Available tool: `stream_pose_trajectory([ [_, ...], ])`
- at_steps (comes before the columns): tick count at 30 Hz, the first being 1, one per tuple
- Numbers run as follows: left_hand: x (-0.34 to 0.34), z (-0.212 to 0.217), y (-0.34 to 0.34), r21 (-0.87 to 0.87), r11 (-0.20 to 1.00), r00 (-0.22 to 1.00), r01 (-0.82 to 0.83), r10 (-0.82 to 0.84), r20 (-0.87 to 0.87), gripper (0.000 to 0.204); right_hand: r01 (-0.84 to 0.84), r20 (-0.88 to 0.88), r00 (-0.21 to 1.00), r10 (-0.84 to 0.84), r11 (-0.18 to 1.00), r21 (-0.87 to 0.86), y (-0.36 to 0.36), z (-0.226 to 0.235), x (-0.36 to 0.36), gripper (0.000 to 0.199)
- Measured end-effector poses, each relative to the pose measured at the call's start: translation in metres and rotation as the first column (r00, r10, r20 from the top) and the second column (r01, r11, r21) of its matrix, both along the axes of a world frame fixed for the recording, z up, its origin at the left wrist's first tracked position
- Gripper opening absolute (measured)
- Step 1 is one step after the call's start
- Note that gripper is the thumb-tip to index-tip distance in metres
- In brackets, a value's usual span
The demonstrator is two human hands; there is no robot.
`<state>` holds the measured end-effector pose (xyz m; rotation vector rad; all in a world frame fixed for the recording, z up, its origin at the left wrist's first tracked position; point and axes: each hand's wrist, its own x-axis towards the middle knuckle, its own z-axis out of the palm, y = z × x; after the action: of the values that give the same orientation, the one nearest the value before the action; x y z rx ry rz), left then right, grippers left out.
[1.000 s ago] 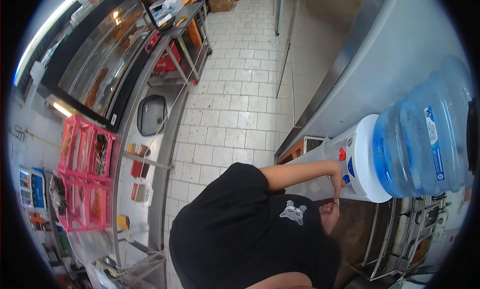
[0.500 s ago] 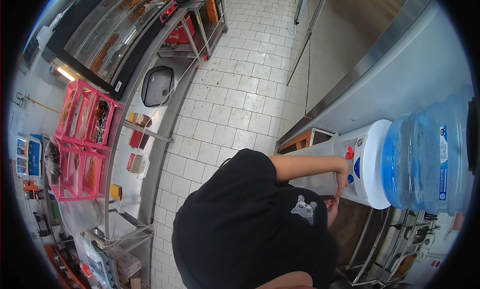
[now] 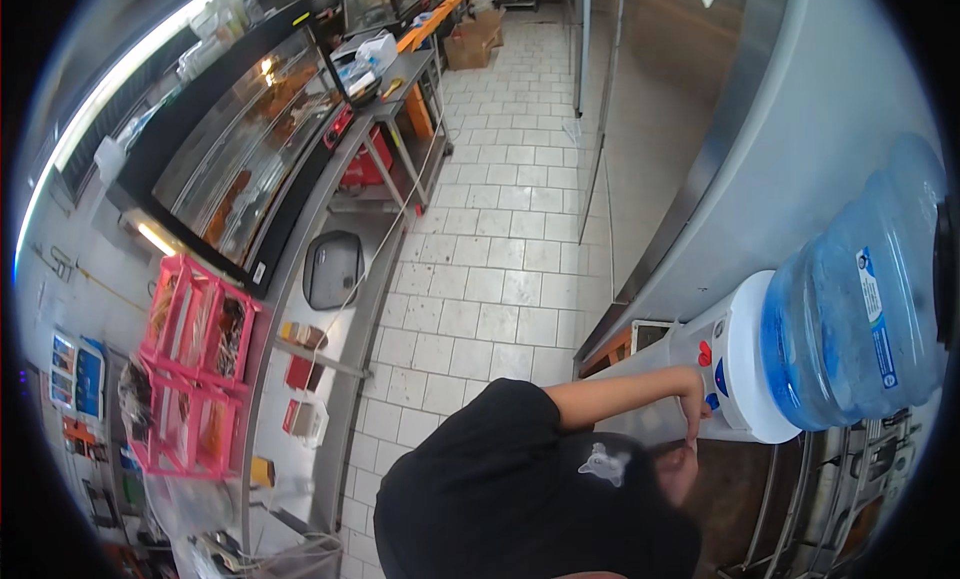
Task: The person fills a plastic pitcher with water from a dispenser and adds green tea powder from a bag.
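My left arm reaches out of a black sleeve toward a white water dispenser (image 3: pixel 757 364). Its wrist is bent, and my left hand (image 3: pixel 692 419) points down close beside the blue tap (image 3: pixel 712 402); whether it touches the tap I cannot tell. The fingers are pressed together, their tips meeting my right hand (image 3: pixel 677 474) just below. That hand is curled and slightly blurred, partly covered by my black shirt (image 3: pixel 520 489). Anything between the fingers is too small or hidden to name. A red tap (image 3: pixel 705 353) sits farther along the dispenser, and a large blue water bottle (image 3: pixel 850 299) tops it.
A steel cabinet (image 3: pixel 670 99) stands beyond the dispenser. Metal racks (image 3: pixel 850 489) are at the lower right. Across the tiled floor (image 3: pixel 480 279) runs a steel counter (image 3: pixel 385 269) with a glass food warmer (image 3: pixel 250 139) and pink baskets (image 3: pixel 195 379). Cardboard boxes (image 3: pixel 470 44) lie far off.
The whole view has tilted up, so the room sits lower and more of the far end shows. My hands stay together beside the dispenser's blue tap.
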<state>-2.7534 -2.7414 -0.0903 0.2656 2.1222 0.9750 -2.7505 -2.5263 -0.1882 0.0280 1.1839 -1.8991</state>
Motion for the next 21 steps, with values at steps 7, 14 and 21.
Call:
stream_pose_trajectory([
  [7,0.008,0.012,-0.004,0.001,1.0,1.0,-0.003,0.003,0.02,0.112,0.115,0.002,0.993,-0.115,0.993,0.027,-0.006,0.024,0.016,0.01],
  [14,0.006,0.011,-0.003,0.032,0.999,1.0,-0.006,0.006,0.009,0.112,0.154,-0.052,0.987,-0.153,0.988,0.014,-0.015,0.04,0.022,0.007],
  [21,0.007,0.002,-0.005,0.04,0.999,1.0,-0.011,0.012,-0.013,0.114,0.157,-0.022,0.987,-0.157,0.987,0.028,-0.012,0.036,0.025,0.005],
])
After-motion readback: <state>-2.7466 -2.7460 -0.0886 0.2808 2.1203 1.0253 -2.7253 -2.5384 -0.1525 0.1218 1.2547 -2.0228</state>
